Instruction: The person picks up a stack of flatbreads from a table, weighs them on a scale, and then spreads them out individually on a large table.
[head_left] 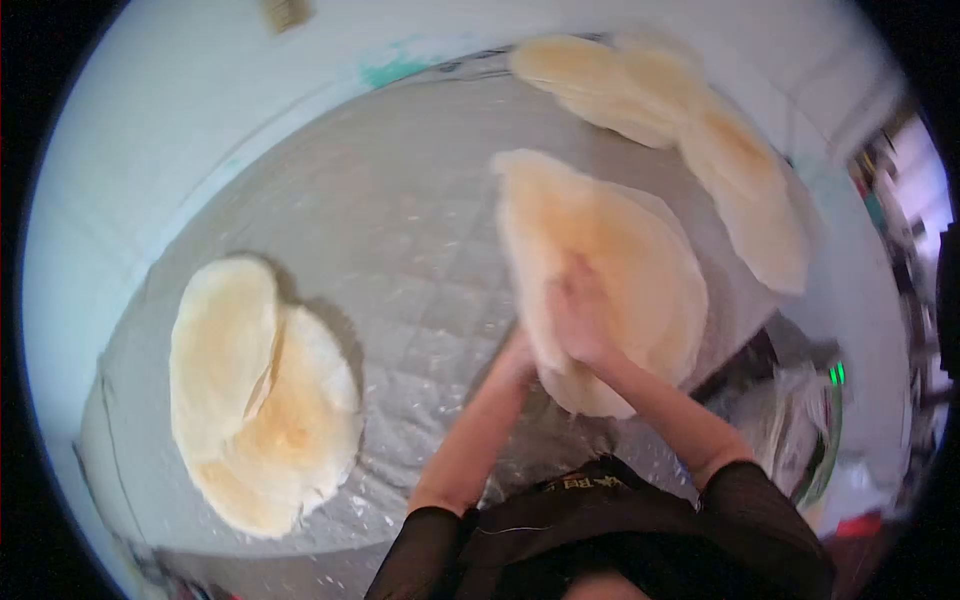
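Observation:
A large pale flatbread (pixel 560 215), browned in patches, is in front of me, its left side raised and tilted. My right hand (pixel 580 308) lies on its upper face, fingers stretched out and blurred by motion. From the left, my left hand (pixel 524 350) reaches under the same bread, which hides its fingers. Beneath and to the right spreads another round flatbread (pixel 672 290), partly covered by the raised one. All of this is over a grey quilted cloth (pixel 420 220).
Two overlapping flatbreads (pixel 290 420) lie at the left of the cloth. Several more flatbreads (pixel 640 90) stretch along the far right edge. At lower right are clear plastic bags (pixel 795 420) beside the table. A white wall (pixel 200 90) curves behind it, and small crumbs dot the cloth.

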